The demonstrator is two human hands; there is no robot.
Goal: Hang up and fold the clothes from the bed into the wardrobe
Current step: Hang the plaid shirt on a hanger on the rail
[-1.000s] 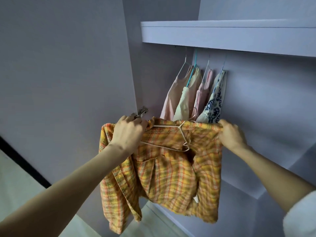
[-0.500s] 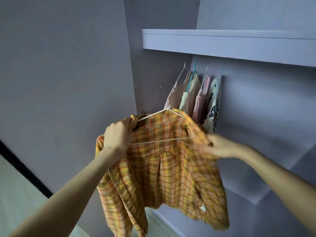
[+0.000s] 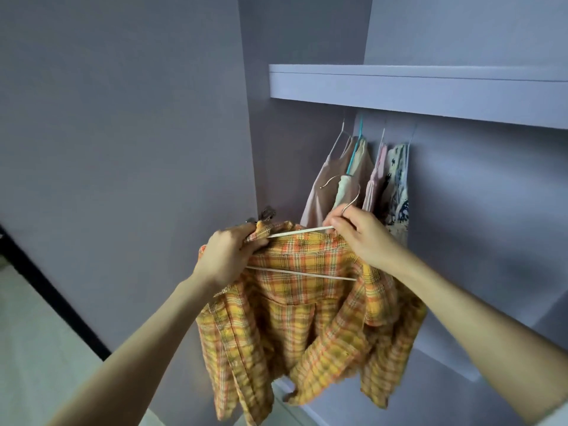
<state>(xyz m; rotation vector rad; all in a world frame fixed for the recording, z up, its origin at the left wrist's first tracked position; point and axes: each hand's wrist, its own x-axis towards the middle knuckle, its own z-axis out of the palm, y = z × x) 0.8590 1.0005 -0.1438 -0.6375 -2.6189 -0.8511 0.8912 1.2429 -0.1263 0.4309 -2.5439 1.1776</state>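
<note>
A yellow and orange plaid shirt (image 3: 310,321) hangs on a white hanger (image 3: 295,232) held in front of the open wardrobe. My left hand (image 3: 227,256) grips the shirt's left shoulder together with that end of the hanger. At the hanger's neck, just below its metal hook (image 3: 352,201), my right hand (image 3: 359,238) pinches the hanger. The hook points up and is not on the rail. The shirt's sleeves and hem dangle loose below both hands.
Several garments (image 3: 356,179) hang on hangers under the lilac wardrobe shelf (image 3: 415,90), right behind the plaid shirt. The wardrobe's left side panel (image 3: 123,149) stands close on the left, with a metal hinge (image 3: 267,213) by my left hand. A lower ledge (image 3: 461,361) runs at the right.
My right hand left the shirt's right shoulder and moved up to the hanger's neck by the hook. The shirt and hanger rose a little toward the hanging garments.
</note>
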